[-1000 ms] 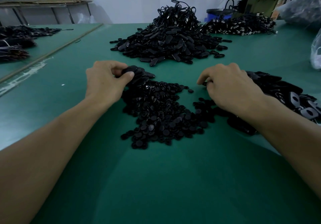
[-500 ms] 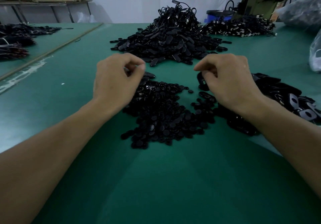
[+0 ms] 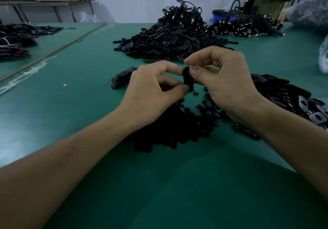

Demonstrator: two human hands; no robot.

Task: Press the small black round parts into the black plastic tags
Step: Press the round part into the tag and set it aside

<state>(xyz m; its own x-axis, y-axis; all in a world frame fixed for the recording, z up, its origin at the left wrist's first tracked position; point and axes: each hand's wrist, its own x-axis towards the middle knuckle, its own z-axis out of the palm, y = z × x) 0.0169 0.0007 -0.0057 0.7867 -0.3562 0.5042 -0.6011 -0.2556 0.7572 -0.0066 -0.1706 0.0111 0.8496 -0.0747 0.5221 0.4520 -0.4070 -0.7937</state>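
Note:
Both hands meet above the green table (image 3: 74,104) on one black plastic tag (image 3: 188,79), held upright between them. My left hand (image 3: 150,93) pinches its left edge with thumb and forefinger. My right hand (image 3: 225,85) grips it from the right, thumb near its top. Whether a round part sits in the tag is hidden by the fingers. Under the hands lies a heap of small black round parts (image 3: 177,127). A pile of loose tags (image 3: 287,97) lies to the right, a few more tags (image 3: 120,79) to the left.
A tall mound of black tags with cords (image 3: 174,37) rises behind the hands, another pile (image 3: 246,28) at the back right beside a blue bin (image 3: 221,16) and a green machine (image 3: 266,3). Clear plastic bags (image 3: 323,58) lie at the right edge. Dark bundles (image 3: 16,40) sit far left.
Both hands rose off the heaps and came together in the middle. The right hand brought a tag up, and the left hand now pinches the same tag.

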